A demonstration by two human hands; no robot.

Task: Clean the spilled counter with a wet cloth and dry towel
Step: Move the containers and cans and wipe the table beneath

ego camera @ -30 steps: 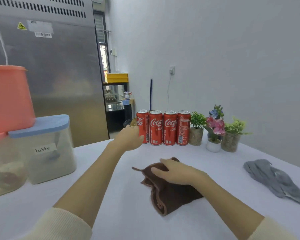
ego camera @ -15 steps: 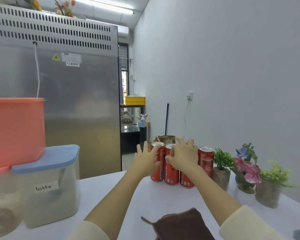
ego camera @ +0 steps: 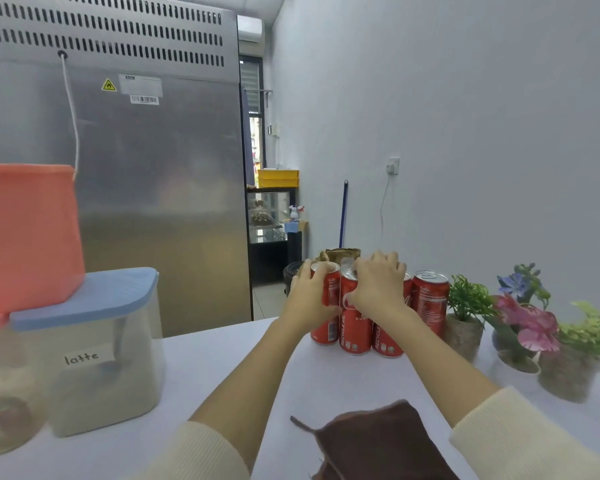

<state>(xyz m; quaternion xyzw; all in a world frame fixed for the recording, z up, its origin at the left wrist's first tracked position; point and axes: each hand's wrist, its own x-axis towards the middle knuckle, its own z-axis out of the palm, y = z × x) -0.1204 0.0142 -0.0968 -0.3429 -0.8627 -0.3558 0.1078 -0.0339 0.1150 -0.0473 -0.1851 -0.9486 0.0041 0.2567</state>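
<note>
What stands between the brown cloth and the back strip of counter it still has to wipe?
Four red cans stand in a row at the back of the white counter, beyond the brown cloth. The left hand and right hand grip cans in that row. Three potted plants continue it to the right.

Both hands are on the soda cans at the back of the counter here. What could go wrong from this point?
The left hand and right hand grip tall red cans packed side by side; shifting several at once may tip one. The rightmost can stands close to the potted plants, so a sideways push might knock a pot. The brown cloth lies near the counter's front edge, where a sleeve could drag it.
</note>
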